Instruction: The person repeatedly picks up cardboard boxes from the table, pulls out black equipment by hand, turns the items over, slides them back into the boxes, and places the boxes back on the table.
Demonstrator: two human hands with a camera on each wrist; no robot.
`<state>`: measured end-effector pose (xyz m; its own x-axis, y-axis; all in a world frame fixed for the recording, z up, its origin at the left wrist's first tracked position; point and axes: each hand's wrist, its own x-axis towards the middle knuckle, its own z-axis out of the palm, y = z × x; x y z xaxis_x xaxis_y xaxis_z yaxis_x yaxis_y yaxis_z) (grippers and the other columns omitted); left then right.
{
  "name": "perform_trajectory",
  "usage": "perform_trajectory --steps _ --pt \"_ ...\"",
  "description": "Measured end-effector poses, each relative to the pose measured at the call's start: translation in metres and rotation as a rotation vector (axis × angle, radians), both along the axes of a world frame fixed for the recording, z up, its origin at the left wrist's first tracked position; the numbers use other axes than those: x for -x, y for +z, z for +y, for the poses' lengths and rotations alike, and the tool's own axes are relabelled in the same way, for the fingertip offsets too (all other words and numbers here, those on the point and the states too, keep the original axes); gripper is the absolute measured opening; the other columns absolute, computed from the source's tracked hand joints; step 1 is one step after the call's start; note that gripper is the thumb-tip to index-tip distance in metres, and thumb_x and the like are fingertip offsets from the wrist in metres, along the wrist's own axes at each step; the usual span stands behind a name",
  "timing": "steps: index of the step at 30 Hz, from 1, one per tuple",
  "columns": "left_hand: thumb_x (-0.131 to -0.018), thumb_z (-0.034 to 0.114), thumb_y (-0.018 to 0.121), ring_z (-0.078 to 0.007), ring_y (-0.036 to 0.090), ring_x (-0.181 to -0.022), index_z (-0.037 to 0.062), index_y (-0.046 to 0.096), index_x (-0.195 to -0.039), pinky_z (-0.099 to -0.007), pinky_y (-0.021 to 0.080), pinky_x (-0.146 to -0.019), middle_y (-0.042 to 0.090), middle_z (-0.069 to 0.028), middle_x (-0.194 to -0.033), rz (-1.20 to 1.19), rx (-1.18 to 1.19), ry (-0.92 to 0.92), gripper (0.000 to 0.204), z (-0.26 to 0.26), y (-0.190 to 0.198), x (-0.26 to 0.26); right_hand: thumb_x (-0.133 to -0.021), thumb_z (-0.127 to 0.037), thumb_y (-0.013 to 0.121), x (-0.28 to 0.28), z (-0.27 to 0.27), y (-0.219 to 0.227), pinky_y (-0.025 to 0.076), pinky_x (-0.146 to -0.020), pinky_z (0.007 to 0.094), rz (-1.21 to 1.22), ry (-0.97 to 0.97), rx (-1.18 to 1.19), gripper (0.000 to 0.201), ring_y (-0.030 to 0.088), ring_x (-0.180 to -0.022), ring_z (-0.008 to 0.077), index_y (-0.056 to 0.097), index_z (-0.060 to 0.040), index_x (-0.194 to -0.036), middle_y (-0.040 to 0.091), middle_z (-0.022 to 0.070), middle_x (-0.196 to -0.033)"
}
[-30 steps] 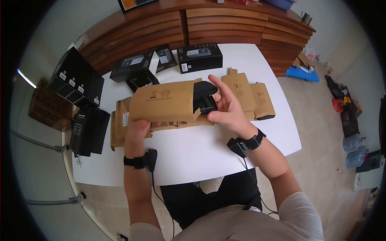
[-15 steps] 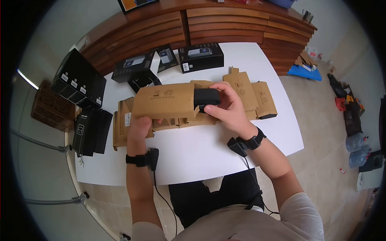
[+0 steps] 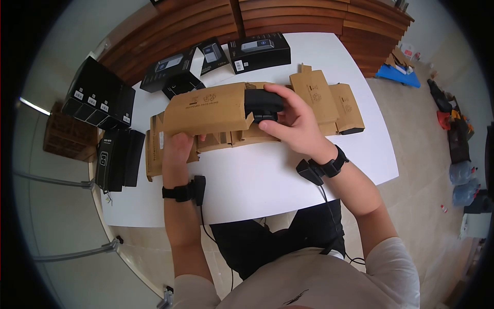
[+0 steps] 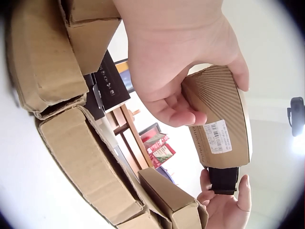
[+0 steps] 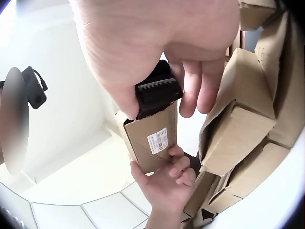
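My left hand (image 3: pixel 179 149) grips an open-ended brown cardboard box (image 3: pixel 206 109) from below, above the table. A white barcode label (image 4: pixel 217 137) shows on its underside in the left wrist view. Out of the box's right end sticks a black object (image 3: pixel 261 101) with a rounded upper part and a ribbed block below it; the rest is hidden inside the cardboard. My right hand (image 3: pixel 298 123) pinches this black end, fingers over the top and thumb at the near lower side. In the right wrist view, the black object (image 5: pixel 159 93) lies between thumb and fingers.
More brown cardboard boxes (image 3: pixel 315 98) lie in a row under and beside the held one on the white table (image 3: pixel 247 180). Printed black boxes (image 3: pixel 260 51) stand at the back, and others (image 3: pixel 98 95) are stacked at the left edge. A wooden cabinet (image 3: pixel 293 23) stands behind.
My right index finger, raised a second ago, has come down over the black object, whose upper part now sits lower and flatter. The left hand keeps its hold. The head view has tilted.
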<state>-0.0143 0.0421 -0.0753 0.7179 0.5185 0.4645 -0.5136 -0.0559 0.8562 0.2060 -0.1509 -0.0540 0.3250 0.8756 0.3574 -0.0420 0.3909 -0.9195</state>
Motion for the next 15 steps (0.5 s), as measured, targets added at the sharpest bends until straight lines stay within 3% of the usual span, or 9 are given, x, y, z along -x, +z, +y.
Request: perform_trajectory --steps 2,7,10,13,15 --pt "-0.086 0.048 0.069 -0.0204 0.058 -0.082 0.0032 0.054 -0.119 -0.0334 0.046 -0.064 0.062 -0.0078 -0.097 0.048 -0.027 -0.031 0.058 0.007 -0.002 0.002 -0.082 0.002 0.074 -0.003 0.001 -0.002 0.05 -0.077 0.0218 0.045 -0.017 -0.072 0.065 0.059 -0.096 0.0086 0.044 -0.0047 -0.14 0.059 0.0064 -0.121" --pt "-0.085 0.057 0.064 -0.0225 0.058 -0.084 0.0064 0.055 -0.125 -0.0367 0.044 -0.065 0.063 -0.0088 -0.102 -0.078 0.105 -0.085 0.064 0.018 -0.011 0.007 -0.089 -0.006 0.063 -0.025 -0.001 -0.001 0.05 -0.071 0.0267 0.235 -0.106 -0.167 0.049 0.059 -0.081 0.012 0.046 -0.0044 -0.135 0.062 0.0075 -0.113" --pt "-0.085 0.061 0.061 -0.0247 0.058 -0.084 0.0077 0.053 -0.13 -0.0379 0.043 -0.065 0.065 -0.0099 -0.104 -0.106 0.162 -0.131 0.07 0.017 -0.013 0.01 -0.09 -0.023 0.046 -0.036 0.001 0.002 0.044 -0.062 0.0323 0.54 -0.037 -0.223 0.039 0.052 -0.065 0.0182 0.049 -0.005 -0.125 0.062 0.013 -0.103" --pt "-0.085 0.061 0.061 -0.0254 0.059 -0.084 0.0078 0.053 -0.131 -0.0388 0.044 -0.066 0.065 -0.0094 -0.102 -0.109 0.183 -0.154 0.071 0.018 -0.015 0.008 -0.09 -0.022 0.047 -0.045 0.003 -0.005 0.044 -0.062 0.0319 0.741 0.1 -0.251 0.038 0.051 -0.065 0.0175 0.049 -0.0055 -0.124 0.063 0.0124 -0.103" --pt "-0.085 0.061 0.061 -0.0259 0.059 -0.085 0.0081 0.053 -0.131 -0.0395 0.044 -0.067 0.065 -0.0096 -0.103 -0.116 0.183 -0.186 0.071 0.02 -0.019 0.01 -0.089 -0.021 0.046 -0.045 0.003 -0.007 0.043 -0.063 0.0317 0.728 0.111 -0.248 0.038 0.05 -0.064 0.0181 0.048 -0.0058 -0.124 0.062 0.0129 -0.105"
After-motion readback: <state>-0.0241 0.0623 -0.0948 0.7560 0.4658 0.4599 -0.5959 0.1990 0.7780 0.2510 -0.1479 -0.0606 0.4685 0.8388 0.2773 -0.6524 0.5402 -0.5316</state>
